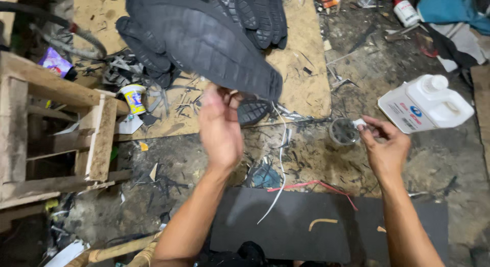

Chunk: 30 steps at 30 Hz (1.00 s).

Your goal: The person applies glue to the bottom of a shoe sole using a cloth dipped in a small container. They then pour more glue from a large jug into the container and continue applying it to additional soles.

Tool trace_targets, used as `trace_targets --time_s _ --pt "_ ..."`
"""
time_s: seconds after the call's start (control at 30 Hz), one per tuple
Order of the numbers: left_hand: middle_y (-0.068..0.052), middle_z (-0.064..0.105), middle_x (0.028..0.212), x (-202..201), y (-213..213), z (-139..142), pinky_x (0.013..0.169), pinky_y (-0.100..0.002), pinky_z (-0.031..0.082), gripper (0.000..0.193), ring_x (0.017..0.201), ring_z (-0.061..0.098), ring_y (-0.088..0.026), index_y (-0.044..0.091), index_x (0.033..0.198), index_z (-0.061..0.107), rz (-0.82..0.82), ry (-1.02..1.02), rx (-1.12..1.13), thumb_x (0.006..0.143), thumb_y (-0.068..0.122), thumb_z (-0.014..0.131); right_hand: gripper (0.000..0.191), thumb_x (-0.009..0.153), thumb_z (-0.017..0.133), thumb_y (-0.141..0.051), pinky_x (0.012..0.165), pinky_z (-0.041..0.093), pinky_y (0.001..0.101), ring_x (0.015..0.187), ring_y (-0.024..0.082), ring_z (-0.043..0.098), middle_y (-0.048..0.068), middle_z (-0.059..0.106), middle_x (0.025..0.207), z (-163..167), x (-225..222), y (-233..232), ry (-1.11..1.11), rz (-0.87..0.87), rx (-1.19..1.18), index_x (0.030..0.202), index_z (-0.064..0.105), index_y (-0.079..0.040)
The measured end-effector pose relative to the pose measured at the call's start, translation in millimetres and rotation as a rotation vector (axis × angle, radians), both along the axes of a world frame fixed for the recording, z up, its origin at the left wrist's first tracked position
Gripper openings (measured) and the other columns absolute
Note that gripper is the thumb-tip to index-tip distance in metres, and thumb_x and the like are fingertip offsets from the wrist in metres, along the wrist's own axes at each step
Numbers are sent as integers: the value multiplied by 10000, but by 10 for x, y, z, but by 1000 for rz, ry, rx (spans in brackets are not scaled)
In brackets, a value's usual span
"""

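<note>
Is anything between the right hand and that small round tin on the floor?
Nothing visible. The right hand is right beside the small round tin, fingertips at its rim, holding a small white piece. The white jug sits behind, off to the side. The left hand holds the black sole.

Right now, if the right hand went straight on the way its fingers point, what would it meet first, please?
The right hand points up and to the left, pinching a small white piece. First in that line is probably the small round grey container, right at the fingertips; whether they already touch it is unclear.
</note>
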<state>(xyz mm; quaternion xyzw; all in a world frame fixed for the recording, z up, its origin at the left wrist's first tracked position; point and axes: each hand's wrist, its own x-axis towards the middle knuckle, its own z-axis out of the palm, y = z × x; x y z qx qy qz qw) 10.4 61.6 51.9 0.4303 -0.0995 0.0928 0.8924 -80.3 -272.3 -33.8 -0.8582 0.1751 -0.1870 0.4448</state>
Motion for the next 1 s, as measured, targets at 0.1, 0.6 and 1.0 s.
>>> trace_targets --time_s 0.1,0.6,1.0 --pt "-21 527 1497 -220 29 524 1236 -476 421 531 1411 518 -165 112 1496 501 -384 -235 -259 1072 426 554 226 915 781 -108 702 470 247 739 80 556 24 711 888 -236 19 -140 29 27 -64 1136 784 -59" --pt "-224 561 1493 -167 -47 -305 976 -450 555 622 1226 634 -310 -23 1558 403 -663 442 -551 1101 398 429 273 953 758 -61 693 421 201 746 39 508 -40 649 873 -293 232 -230 70 94 308 1219 760 1" --pt "-146 696 1121 451 337 -1854 838 -320 582 453 948 687 -201 -22 1408 525 124 359 221 1063 272 524 243 882 713 -3 746 564 252 833 87 696 65 764 972 913 2455 855 149 725 102 1121 746 25"
